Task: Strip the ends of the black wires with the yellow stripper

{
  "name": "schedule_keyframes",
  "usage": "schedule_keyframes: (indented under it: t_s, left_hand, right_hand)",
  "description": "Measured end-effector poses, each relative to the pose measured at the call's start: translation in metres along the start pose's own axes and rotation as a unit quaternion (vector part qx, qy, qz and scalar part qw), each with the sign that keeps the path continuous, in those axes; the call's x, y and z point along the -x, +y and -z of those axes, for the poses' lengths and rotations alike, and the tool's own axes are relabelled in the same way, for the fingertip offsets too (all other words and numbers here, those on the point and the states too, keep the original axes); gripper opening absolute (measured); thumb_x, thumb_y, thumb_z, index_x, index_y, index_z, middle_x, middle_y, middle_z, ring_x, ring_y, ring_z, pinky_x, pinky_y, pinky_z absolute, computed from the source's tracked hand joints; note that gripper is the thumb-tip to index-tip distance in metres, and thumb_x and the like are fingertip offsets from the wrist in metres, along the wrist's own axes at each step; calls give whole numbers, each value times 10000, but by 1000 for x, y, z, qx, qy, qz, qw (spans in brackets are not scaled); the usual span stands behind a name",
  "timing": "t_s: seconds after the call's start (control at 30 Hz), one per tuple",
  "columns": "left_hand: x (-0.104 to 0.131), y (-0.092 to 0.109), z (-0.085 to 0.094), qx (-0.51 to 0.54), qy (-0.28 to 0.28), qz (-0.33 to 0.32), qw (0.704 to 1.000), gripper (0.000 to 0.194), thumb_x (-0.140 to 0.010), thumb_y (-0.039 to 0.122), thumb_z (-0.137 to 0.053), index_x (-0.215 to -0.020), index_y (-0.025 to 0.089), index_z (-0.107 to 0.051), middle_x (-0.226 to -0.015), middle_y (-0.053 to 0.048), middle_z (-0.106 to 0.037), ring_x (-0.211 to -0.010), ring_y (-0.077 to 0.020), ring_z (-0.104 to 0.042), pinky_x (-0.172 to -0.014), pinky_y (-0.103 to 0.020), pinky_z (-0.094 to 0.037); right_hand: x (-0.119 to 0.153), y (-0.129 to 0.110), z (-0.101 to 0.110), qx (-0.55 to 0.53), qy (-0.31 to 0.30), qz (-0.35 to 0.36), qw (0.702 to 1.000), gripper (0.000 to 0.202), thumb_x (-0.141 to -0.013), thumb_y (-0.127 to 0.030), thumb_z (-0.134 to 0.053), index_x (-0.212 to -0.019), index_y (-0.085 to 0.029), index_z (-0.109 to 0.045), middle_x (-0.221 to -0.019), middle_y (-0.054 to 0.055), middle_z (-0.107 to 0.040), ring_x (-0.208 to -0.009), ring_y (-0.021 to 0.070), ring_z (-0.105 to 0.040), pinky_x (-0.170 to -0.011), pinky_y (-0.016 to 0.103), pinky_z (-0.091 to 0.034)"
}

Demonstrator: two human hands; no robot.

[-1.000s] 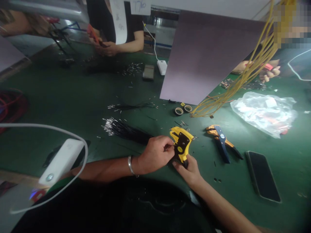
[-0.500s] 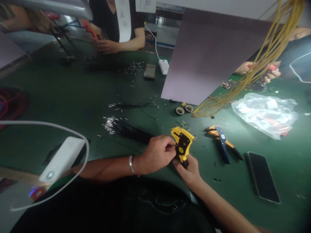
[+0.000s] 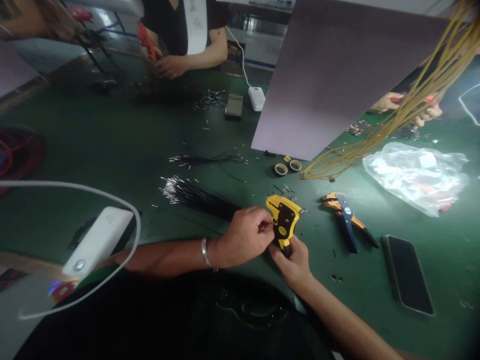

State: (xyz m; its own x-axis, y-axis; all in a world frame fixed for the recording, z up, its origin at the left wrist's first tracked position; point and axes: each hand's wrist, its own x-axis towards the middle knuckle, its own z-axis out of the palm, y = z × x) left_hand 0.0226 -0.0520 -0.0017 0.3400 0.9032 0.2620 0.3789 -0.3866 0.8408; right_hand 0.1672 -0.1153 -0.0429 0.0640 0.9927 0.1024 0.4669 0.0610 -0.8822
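Observation:
Wrapped around the handle of a yellow-and-black wire stripper (image 3: 285, 216), my right hand (image 3: 294, 262) holds it with the head pointing up and away from me. My left hand (image 3: 247, 235) is closed in a pinch right beside the stripper's jaw side. What is between those fingertips is too small and hidden to make out. Behind the left hand lies a thick bundle of black wires (image 3: 202, 198), its bright tips fanned out to the left. A thinner bunch of black wires (image 3: 210, 160) rests farther back.
To the right are a blue-and-orange wire stripper (image 3: 345, 215), a phone (image 3: 408, 275) and a clear plastic bag (image 3: 416, 175). Two tape rolls (image 3: 288, 168) sit near hanging yellow wires (image 3: 393, 125) and a grey panel (image 3: 322, 75). A white power bank (image 3: 98, 241) lies left. Co-workers' hands (image 3: 170, 66) are across the table.
The view has shifted slightly, so the far table items appear a little to the right. Both hands keep nearly the same pose at the yellow wire stripper.

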Motion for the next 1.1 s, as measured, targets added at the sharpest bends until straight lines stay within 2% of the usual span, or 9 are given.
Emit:
schedule_keyframes:
  t_s: [0.27,0.5,0.77,1.1]
  left_hand:
    - [-1,2,0,-3,-5,6,1000,128,-710,52,-548,-654,164,-575,-701,-48,-677,-650,-143,-609,-629,-275,-487]
    - [0,-2,-3,4,15,-14,1000,136,-683,42,-540,-632,167,-556,-695,-38,-681,-663,-144,-629,-636,-267,-507]
    - [1,1,-1,-2,10,-14,1000,129,-699,50,-546,-646,165,-567,-696,-38,-680,-642,-136,-619,-617,-263,-496]
    - [1,-2,-4,1,18,-24,1000,129,-707,39,-542,-661,150,-589,-710,-49,-683,-643,-135,-612,-616,-265,-493]
  right_hand:
    - [3,2,-1,11,19,-18,1000,101,-732,-246,-578,-655,-185,-556,-522,-20,-578,-437,112,-452,-442,234,-384]
    - [1,1,-1,-17,3,12,1000,124,-768,-233,-565,-655,-183,-576,-553,-27,-603,-466,114,-498,-463,227,-404]
    - [3,3,0,-50,-17,-3,999,129,-791,-218,-573,-667,-185,-576,-574,-18,-620,-493,123,-543,-498,232,-430]
    - [5,4,-2,-64,-7,-27,998,154,-797,-245,-566,-654,-194,-538,-507,-24,-590,-439,117,-516,-472,235,-412]
